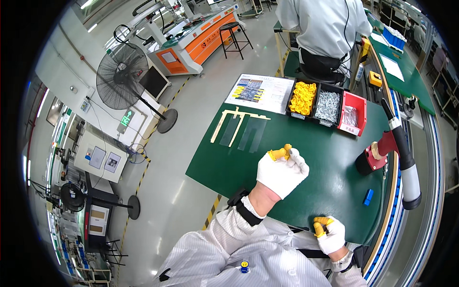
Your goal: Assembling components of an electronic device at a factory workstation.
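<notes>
Both hands wear white gloves with yellow coverings on some of the fingers. Over the middle of the green table [210,162], my left hand [282,173] is raised with its fingers curled in. Whatever its fingertips hold, if anything, is too small to make out. Lower and to the right, my right hand [330,235] is at the near table edge, thumb and forefinger bent toward each other. Its grip hides any small thing inside. Beyond my left hand, thin clear strips [252,135] lie beside pale yellow tape strips [219,126].
At the table's back stand a black bin of yellow parts [302,97], a black bin of screws [328,106] and a red bin [353,113], beside a printed sheet [260,91]. A black-and-grey tool [406,162], red stand [373,161] and blue block [367,197] are right. A person [321,28] sits ahead.
</notes>
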{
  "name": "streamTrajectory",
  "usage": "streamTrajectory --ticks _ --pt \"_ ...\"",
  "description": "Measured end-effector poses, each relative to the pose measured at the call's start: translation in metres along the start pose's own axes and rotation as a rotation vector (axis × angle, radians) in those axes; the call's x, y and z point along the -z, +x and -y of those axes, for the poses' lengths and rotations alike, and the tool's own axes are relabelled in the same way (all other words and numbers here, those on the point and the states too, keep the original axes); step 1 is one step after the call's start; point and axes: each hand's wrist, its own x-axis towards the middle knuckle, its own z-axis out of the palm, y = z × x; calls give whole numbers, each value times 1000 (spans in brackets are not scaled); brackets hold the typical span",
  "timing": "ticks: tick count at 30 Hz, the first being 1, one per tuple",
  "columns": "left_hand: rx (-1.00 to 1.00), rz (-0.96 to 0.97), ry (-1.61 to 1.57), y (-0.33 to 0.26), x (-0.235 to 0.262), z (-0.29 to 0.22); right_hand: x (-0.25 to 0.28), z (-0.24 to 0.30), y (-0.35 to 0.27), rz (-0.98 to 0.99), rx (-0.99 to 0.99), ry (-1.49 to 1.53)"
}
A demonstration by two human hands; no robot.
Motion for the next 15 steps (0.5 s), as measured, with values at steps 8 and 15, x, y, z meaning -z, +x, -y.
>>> streamTrajectory --ticks 8,15 --pt "42 -31 12 -2 12 29 3 -3 7 -19 301 -240" --pt "-260 258 1358 -5 61 60 3 -6 4 -12 220 -157"
